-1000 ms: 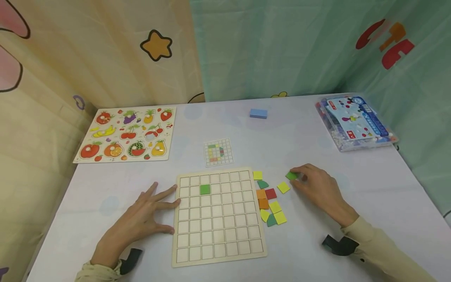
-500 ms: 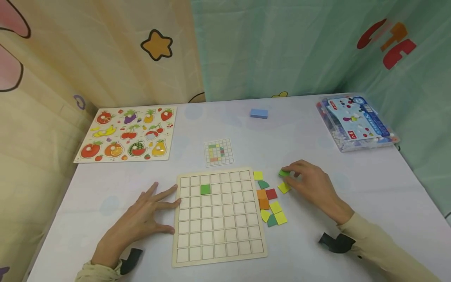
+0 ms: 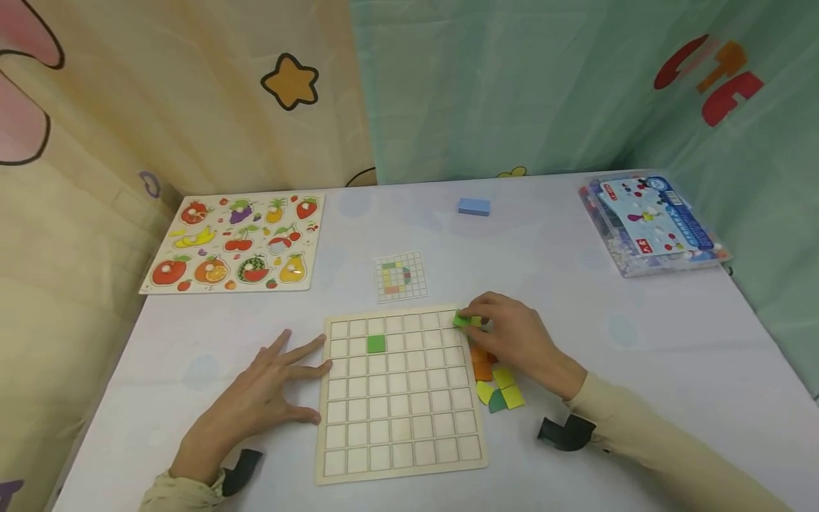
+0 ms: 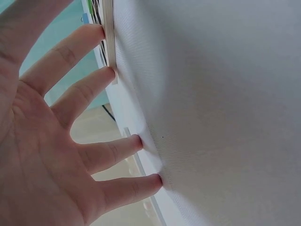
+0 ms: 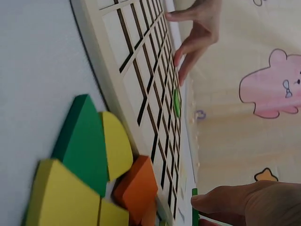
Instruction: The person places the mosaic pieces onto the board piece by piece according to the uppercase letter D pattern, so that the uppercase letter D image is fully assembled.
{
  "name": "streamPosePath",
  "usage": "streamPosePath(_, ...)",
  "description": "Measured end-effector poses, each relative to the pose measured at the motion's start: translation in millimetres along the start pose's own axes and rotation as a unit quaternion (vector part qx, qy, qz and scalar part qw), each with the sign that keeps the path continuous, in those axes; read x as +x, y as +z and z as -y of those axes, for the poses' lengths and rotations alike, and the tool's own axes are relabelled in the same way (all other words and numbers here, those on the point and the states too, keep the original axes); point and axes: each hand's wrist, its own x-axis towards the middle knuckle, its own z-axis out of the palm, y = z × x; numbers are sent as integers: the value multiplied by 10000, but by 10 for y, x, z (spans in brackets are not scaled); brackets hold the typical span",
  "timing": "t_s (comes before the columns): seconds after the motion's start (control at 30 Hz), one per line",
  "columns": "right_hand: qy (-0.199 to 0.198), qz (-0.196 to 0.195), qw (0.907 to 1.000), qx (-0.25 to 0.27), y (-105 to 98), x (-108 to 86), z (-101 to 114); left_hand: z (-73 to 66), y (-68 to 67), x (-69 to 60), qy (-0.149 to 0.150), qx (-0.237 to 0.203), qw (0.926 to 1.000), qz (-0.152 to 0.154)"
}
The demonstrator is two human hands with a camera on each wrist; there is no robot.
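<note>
My left hand (image 3: 259,398) has its fingers spread, with fingertips touching the left edge of the wooden grid board (image 3: 402,473). In the left wrist view, two fingertips (image 4: 106,73) meet the board's side and two others rest on the white cloth. A green square tile (image 3: 376,344) lies in the second row of the grid. Over the board's top right corner, my right hand (image 3: 521,341) pinches another green square tile (image 3: 459,320) between thumb and fingers. Beneath that hand and beside the board lie orange tiles (image 3: 483,367), yellow tiles (image 3: 512,397) and a green quarter-round tile (image 3: 497,402), some partly hidden.
A small pattern card (image 3: 401,277) lies behind the board. Farther off are a fruit puzzle board (image 3: 233,243) at left, a blue block (image 3: 474,207) and a plastic case (image 3: 652,222) at right. Curtains (image 3: 512,85) stand behind the table.
My right hand has carried the green square tile leftward, from beyond the loose tiles to the board's top right corner. My left hand has stayed at the board's left edge.
</note>
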Motion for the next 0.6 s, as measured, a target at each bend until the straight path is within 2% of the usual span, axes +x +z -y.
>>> streamPosePath(0.3, -516, 357, 9980, 104, 251, 179, 322, -5, -7, 8, 107, 6, 9999, -65)
streamPosePath(0.6, -1069, 773, 9911, 168, 500, 350, 648, -14, -22, 16, 130, 64, 9999, -40)
